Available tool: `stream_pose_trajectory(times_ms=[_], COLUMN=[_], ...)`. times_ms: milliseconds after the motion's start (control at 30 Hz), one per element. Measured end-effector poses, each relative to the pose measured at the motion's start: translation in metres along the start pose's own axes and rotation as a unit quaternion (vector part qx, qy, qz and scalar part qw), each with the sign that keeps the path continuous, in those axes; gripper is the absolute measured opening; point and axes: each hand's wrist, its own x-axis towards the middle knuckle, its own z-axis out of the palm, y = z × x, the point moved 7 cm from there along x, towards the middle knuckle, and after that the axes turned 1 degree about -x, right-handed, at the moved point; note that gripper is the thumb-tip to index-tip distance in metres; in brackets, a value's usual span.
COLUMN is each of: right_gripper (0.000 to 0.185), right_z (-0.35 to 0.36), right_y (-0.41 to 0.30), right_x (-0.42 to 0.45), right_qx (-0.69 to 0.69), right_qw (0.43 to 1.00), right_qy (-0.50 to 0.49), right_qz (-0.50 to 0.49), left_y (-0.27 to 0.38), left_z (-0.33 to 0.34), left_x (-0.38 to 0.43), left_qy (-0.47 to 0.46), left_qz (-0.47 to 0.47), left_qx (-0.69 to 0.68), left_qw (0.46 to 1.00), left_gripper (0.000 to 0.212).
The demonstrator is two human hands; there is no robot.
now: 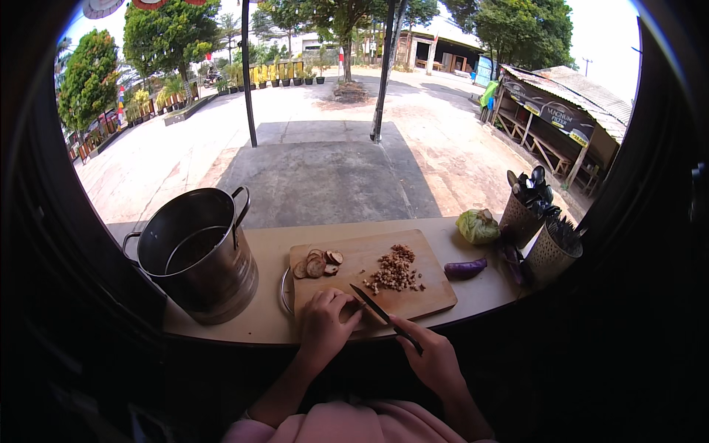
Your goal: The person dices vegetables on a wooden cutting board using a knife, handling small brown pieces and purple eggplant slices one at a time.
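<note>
My left hand (327, 318) rests at the near left part of the wooden cutting board (354, 260). Its fingers curl over a small brown piece of food (350, 311), which they mostly hide. In my right hand (435, 354) is a kitchen knife (372, 303), its dark blade slanting up and left so that the tip lies just beyond the left fingers. Several round brown food slices (316, 266) lie at the board's far left. A loose heap of diced brown food (396, 270) covers part of its right half.
A deep two-handled metal pot (243, 277) stands left on the pale counter (271, 238). A metal handle (286, 290) shows at the board's left edge. To the right are a purple eggplant (465, 269), a cabbage (477, 226) and two woven-pattern holders (518, 219) of cutlery. Beyond lies a paved yard.
</note>
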Motion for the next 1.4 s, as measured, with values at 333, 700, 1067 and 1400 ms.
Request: stream_pose_trajectory(times_ms=[333, 700, 1067, 1400], right_gripper=[0.044, 0.042, 0.043, 0.042], right_z=[-0.001, 0.014, 0.015, 0.013], right_y=[-0.006, -0.009, -0.007, -0.012], right_x=[-0.002, 0.004, 0.014, 0.002], right_qx=[-0.007, -0.055, -0.055, -0.059], right_qw=[1.000, 0.998, 0.998, 0.998], right_qy=[0.005, -0.031, -0.016, -0.012], right_qz=[-0.003, 0.031, 0.025, 0.023], left_y=[-0.003, -0.003, -0.001, -0.003], left_z=[0.003, 0.004, 0.001, -0.002], left_x=[0.002, 0.001, 0.000, -0.001], left_qy=[0.007, -0.002, 0.011, 0.004], left_qz=[-0.043, -0.046, -0.022, -0.028], left_qx=[0.012, 0.017, 0.025, 0.018], left_qw=[0.999, 0.999, 0.999, 0.999], left_gripper=[0.021, 0.021, 0.023, 0.022])
